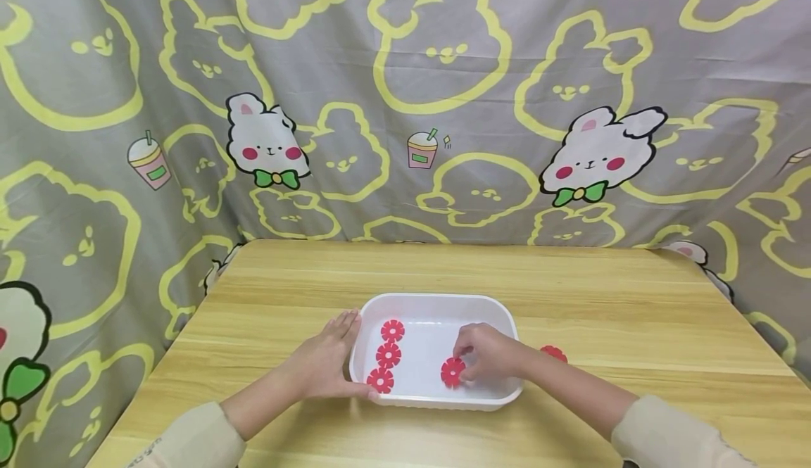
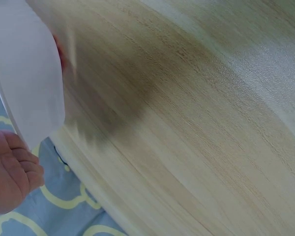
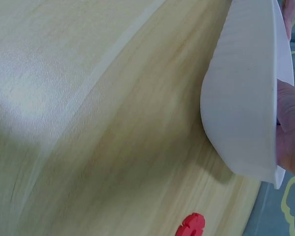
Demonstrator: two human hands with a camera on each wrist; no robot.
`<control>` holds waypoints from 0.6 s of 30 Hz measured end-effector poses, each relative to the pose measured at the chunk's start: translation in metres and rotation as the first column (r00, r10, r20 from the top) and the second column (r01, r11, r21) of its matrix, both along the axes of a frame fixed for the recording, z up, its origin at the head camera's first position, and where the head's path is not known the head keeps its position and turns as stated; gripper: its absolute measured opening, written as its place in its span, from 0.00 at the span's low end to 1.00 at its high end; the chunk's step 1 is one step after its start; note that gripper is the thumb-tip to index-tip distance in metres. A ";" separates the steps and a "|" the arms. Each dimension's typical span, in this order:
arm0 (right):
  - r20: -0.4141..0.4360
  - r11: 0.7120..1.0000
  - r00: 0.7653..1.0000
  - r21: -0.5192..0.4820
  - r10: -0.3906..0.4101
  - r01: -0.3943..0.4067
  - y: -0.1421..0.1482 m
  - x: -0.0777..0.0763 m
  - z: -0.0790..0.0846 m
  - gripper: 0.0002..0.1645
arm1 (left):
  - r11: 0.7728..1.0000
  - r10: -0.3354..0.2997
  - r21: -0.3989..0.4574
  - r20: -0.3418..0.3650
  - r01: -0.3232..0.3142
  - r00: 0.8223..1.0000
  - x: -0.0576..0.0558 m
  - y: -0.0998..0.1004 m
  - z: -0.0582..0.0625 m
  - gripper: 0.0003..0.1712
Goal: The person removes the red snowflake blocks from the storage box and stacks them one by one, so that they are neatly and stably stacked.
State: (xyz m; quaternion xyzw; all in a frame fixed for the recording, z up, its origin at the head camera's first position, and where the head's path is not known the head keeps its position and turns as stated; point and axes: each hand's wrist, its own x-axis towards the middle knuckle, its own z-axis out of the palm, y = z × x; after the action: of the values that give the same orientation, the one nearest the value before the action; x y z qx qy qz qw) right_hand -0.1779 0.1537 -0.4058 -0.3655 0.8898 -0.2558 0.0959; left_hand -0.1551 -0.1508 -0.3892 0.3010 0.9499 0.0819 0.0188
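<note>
A white plastic tray (image 1: 437, 403) stands on the wooden table. My left hand (image 1: 326, 359) grips its left end, fingers along the side and thumb at the near rim. In the left wrist view, that hand (image 2: 12, 172) shows beside the tray wall (image 2: 32, 73). Inside the tray, my right hand (image 1: 491, 352) pinches a red notched snowflake disc (image 1: 453, 373) low over the bottom. Three like discs lie in a column at the left: the far one (image 1: 393, 331), the middle one (image 1: 388, 355) and the near one (image 1: 380, 381). The right wrist view hides the fingertips behind the tray wall (image 3: 241, 98).
Another red disc (image 1: 554, 353) lies on the table right of the tray, partly hidden by my right forearm; the right wrist view shows it (image 3: 191, 226) at the bottom. A patterned grey curtain (image 1: 405, 102) hangs behind the table (image 1: 285, 278) and at its sides.
</note>
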 end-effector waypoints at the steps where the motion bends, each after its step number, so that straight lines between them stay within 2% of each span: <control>1: 0.002 1.000 1.000 0.006 -0.001 0.001 0.001 0.000 0.001 0.09 | 1.000 0.000 0.001 0.000 0.000 1.000 0.000 0.000 0.000 0.68; 10: -0.026 1.000 0.999 0.005 0.018 -0.017 0.010 0.002 0.012 0.09 | 1.000 -0.002 -0.003 -0.009 0.001 1.000 0.000 0.000 -0.001 0.68; 18: 0.032 1.000 0.999 0.006 -0.015 0.015 0.020 0.003 0.021 0.10 | 1.000 0.000 -0.009 -0.009 0.000 1.000 0.000 0.000 0.000 0.68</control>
State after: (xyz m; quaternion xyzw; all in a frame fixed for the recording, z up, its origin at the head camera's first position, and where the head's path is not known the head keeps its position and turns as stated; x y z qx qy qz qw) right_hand -0.1746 0.1736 -0.3850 -0.3543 0.8917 -0.2595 0.1091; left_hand -0.1549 -0.1509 -0.3897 0.3012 0.9504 0.0766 0.0160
